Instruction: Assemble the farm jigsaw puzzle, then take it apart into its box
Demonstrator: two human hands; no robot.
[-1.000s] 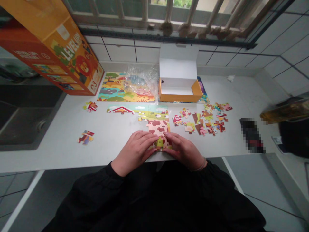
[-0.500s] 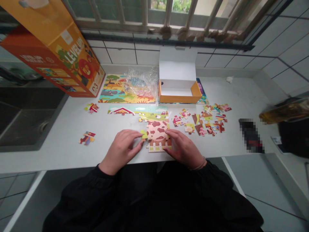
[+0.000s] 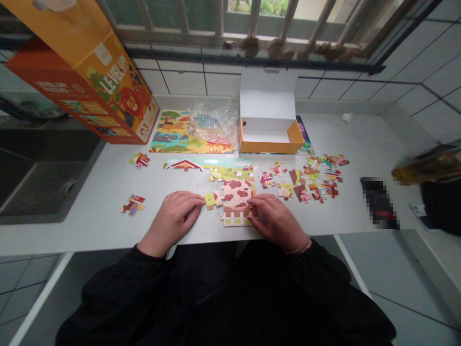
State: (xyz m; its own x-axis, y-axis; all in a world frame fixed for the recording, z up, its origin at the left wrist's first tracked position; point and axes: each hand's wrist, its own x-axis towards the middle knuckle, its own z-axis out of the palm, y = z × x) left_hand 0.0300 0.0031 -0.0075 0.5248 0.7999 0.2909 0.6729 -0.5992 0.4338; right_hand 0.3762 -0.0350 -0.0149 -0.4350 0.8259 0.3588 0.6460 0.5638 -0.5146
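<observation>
A partly joined farm jigsaw lies on the white counter, with a red barn at its far end and a brown-spotted pink section near me. My left hand rests at its left side, fingertips against a small yellow-green jigsaw piece. That piece sits beside a pink piece. My right hand lies at the near right corner, its fingers on the white-fenced edge. Part of that edge is hidden under those fingers.
Several loose pieces lie to the right, and two small joined clusters lie to the left. Behind stand an open orange-and-white box, a plastic bag over another jigsaw, and a large orange carton. A sink adjoins the counter.
My left hand has moved left and flattened, and the yellow-green piece has shifted left with it. My right hand has moved slightly toward the fenced edge.
</observation>
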